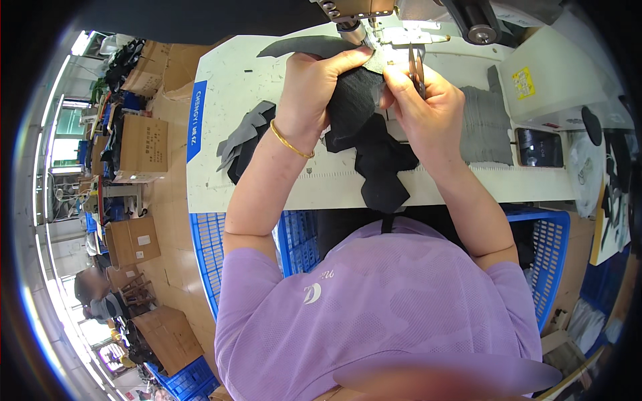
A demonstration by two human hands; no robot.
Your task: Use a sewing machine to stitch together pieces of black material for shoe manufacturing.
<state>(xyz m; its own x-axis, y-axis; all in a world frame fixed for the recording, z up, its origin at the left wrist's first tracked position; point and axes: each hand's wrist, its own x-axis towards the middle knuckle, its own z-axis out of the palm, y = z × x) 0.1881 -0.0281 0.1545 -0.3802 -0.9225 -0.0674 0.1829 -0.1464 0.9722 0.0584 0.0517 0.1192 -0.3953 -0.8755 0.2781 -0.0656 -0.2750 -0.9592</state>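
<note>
At the sewing machine (354,9), my left hand (309,90) pinches a piece of black fabric (354,100) with its thumb close to the needle area. My right hand (428,107) has a pair of small dark scissors (416,72) tucked in it, blades pointing away from me. Its thumb and forefinger are closed at the fabric's right edge, by the presser foot. A curved dark strip (301,46) reaches out left past my left hand. Below the hands, a string of black fabric pieces (384,190) hangs toward the table's front edge. The needle itself is hard to make out.
Grey and black cut pieces (249,130) lie left on the white table (321,190). Stacked grey pieces (483,123) and a phone (539,148) lie right. Blue baskets (208,247) flank me below. Cardboard boxes (142,144) and another person (100,294) are farther left.
</note>
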